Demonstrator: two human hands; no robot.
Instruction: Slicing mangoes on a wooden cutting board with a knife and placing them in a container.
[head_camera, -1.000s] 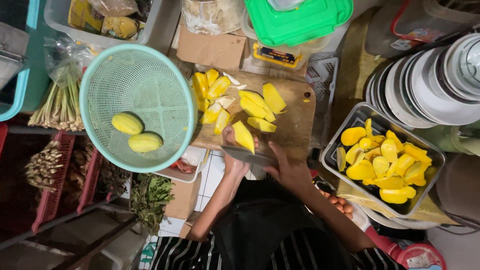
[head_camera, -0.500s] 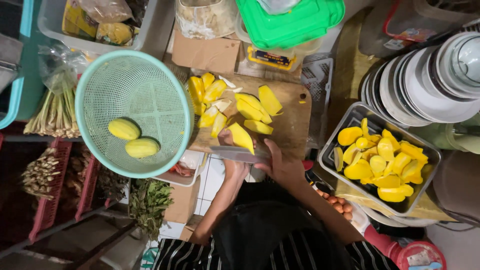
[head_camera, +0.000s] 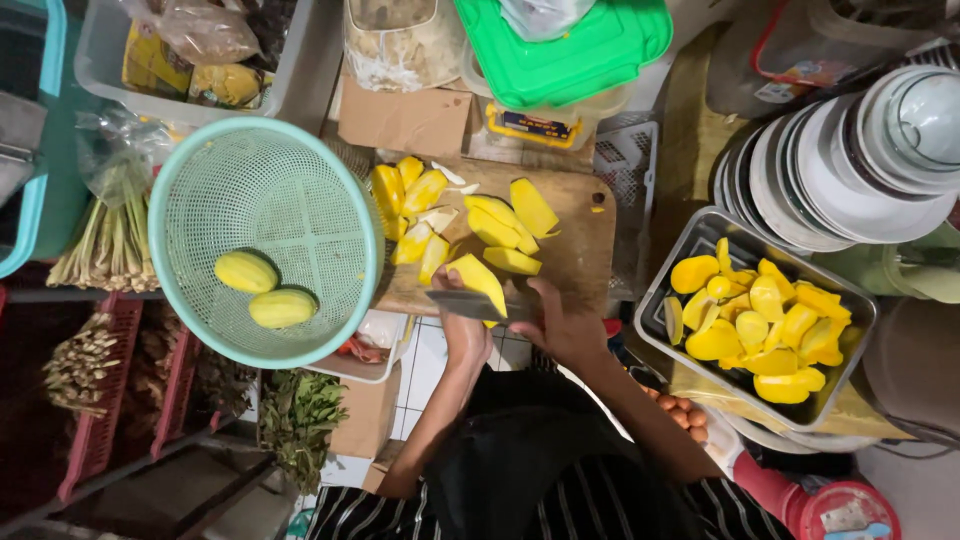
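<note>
Knife (head_camera: 478, 305) is gripped in the right hand (head_camera: 563, 325), blade now laid across the yellow mango piece (head_camera: 478, 277) pinned by the left hand (head_camera: 462, 325) at the cutting board (head_camera: 575, 255) front edge, hands barely shifted from a second ago, so slicing is judged mid-cut.

The knife (head_camera: 478, 305) hides the near end of the mango piece (head_camera: 478, 278), and the left hand (head_camera: 462, 335) behind it is mostly covered. At twelve o'clock the green lid (head_camera: 570, 45) is cropped; at three o'clock, the stacked plates (head_camera: 850, 170).
</note>
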